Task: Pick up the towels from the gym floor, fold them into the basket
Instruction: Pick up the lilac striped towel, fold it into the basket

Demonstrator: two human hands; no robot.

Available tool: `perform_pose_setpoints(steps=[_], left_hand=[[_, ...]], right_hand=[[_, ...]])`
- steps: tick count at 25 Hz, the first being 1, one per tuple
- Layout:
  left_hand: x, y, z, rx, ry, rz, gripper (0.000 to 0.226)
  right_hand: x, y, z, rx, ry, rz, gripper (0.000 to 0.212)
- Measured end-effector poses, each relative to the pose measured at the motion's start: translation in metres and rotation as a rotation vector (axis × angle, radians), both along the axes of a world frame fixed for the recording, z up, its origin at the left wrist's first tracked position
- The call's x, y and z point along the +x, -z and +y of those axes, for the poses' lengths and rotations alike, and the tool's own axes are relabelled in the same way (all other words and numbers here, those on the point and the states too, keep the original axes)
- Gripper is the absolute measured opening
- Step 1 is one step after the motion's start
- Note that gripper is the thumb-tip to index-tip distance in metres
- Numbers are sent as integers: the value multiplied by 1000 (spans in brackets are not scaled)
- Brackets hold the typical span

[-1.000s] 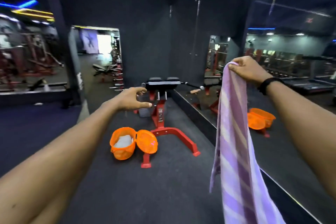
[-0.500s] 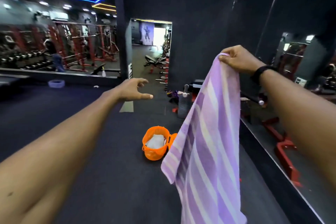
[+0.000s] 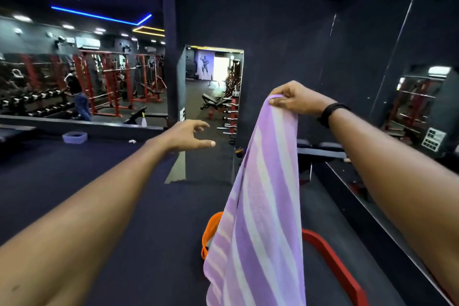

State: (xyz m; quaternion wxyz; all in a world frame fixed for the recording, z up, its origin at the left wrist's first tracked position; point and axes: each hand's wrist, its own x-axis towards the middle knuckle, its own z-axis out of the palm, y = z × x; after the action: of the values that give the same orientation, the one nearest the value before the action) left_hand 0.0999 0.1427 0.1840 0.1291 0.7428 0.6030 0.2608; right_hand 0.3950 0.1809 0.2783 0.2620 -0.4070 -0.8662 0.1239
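nearest, the towel [image 3: 260,218] hangs long and limp, lilac with pale stripes running down its length, its lower end leaving the bottom edge. behind it on the dark floor [image 3: 149,206], an orange basket [image 3: 211,231] shows only a rim, mostly hidden. farther up, the right hand [image 3: 295,99] pinches the towel's top corner between thumb and curled fingers. to the left, the left hand [image 3: 188,135] is stretched out, fingers loosely spread, holding nothing.
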Motion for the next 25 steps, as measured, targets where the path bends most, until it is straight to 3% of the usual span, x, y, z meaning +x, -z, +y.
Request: perform_pose_setpoints(steps=[5,13,16,19,22,25], left_hand=[[20,-22,92,86,115,-272,50],[47,0,192,276,72,-409,5],[38,11,241,294,-68,-292,18],[2,43,287,120,-254,-58,23],[-18,53,315,46,-319,-209,33],[4,23,340,137,-97,-400,46]], right_hand=[[-46,-21,59,-50,-45,10,15],[-61,-25,154,-11,-44,60,13],[-52,-31,196,20,-53,133,15],[-27,-37,241,52,-5,374,20],[-6,-30,283,142,137,382,24],[-13,4,320,97,133,180,11]])
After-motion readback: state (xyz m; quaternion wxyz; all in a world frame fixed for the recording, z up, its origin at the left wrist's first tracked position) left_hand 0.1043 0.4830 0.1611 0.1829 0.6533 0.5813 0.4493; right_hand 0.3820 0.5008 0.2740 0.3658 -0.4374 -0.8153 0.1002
